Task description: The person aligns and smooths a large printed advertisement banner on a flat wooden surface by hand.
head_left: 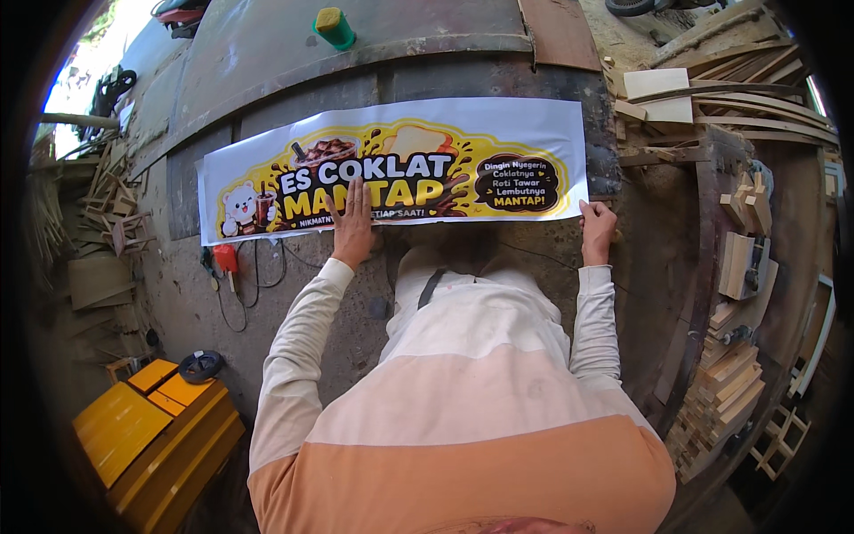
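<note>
Banner [391, 169] flat on table [534, 258], frame ctr. Left hand [353, 227] open, palm pressing lower edge mid-banner; right hand [597, 229] pinching lower-right corner.

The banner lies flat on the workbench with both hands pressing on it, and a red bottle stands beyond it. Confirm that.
Wrong colour: the bottle is green with a yellow top, as the head view shows. The banner does lie flat under the left hand and right hand.
</note>
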